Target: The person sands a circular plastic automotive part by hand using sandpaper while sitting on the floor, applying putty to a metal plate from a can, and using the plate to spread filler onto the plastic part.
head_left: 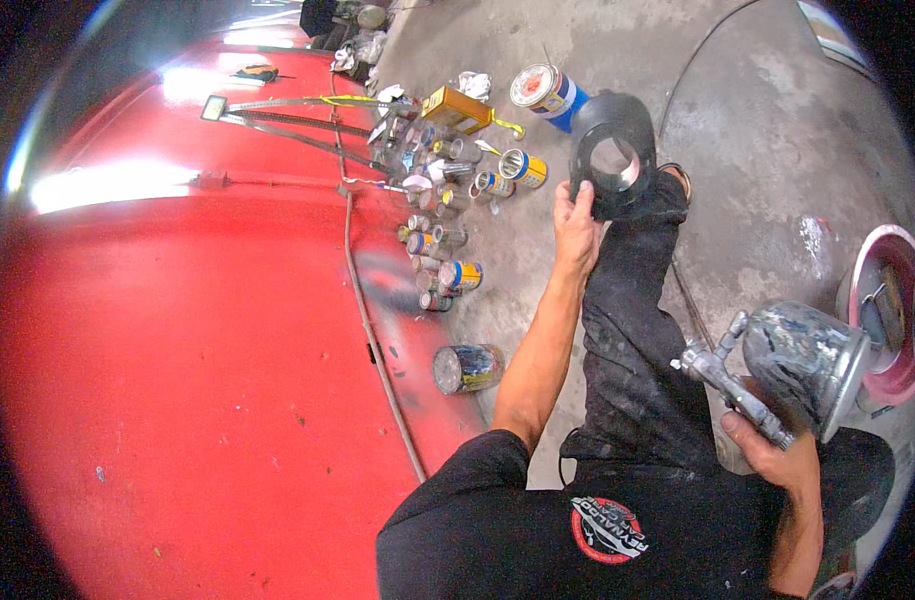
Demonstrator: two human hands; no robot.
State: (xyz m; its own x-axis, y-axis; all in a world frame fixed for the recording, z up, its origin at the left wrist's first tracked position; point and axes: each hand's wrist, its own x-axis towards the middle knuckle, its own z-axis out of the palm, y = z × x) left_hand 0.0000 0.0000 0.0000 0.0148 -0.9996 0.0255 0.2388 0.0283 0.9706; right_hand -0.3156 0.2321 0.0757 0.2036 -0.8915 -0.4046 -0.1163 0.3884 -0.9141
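My left hand [575,225] is closed on the near edge of a black ring-shaped part [595,128], which has a round opening through its middle and looks like a piece of trim. It is held out over my lower leg. Lower at the right, my right hand [777,455] grips a metal spray gun [732,385]. The gun's large grey cup [802,360] is smeared with paint and tilted, its wide rim toward the right. A gap separates the gun from the ring part. Most of my right fingers are hidden behind the gun.
A large red panel [197,350] fills the left side. Along its edge stand several paint cans [461,276], a yellow box [459,110] and a blue can [549,92]. One stained can [465,369] stands nearer. A pink basin [882,245] and a hose [692,60] are at right.
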